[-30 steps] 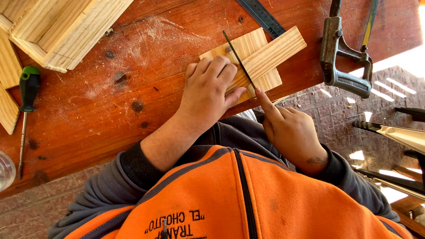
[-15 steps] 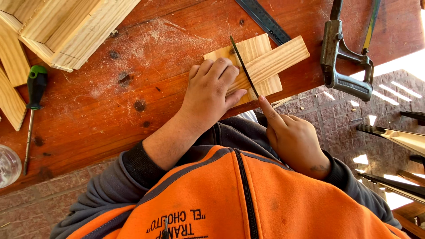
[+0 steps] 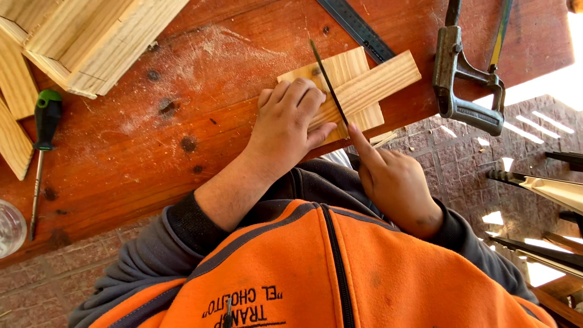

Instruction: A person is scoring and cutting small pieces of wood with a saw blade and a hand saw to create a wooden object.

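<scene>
- The left hand [image 3: 288, 124] lies flat, palm down, fingers together and slightly spread at the tips, pressing on two pale, crossed pine wood pieces [image 3: 364, 85] at the near edge of the reddish-brown wooden workbench top [image 3: 182, 140].
- The right hand [image 3: 395, 182] is closed around a thin dark saw blade [image 3: 328, 82], forefinger stretched out along it; the rest of the grip is hidden behind the hand, so how the other fingers sit cannot be told.
- The blade runs slantwise across the crossed pieces, just beside the left hand's fingertips, its far tip past the wood's far edge.
- The upper strip of the crossed pieces juts toward the bench's right side, and the lower block partly overhangs the near edge.
- A grey metal hacksaw frame [image 3: 464, 82] lies to the right, near the right end of the bench.
- A dark steel ruler [image 3: 358, 30] lies slantwise at the far edge, behind the crossed pieces.
- Stacked pale wood boards [image 3: 85, 39] fill the far left corner.
- A screwdriver with a green and black handle [image 3: 45, 121] lies near the left edge, beside the boards.
- Pale sawdust [image 3: 206, 54] is scattered over the middle of the bench.
</scene>
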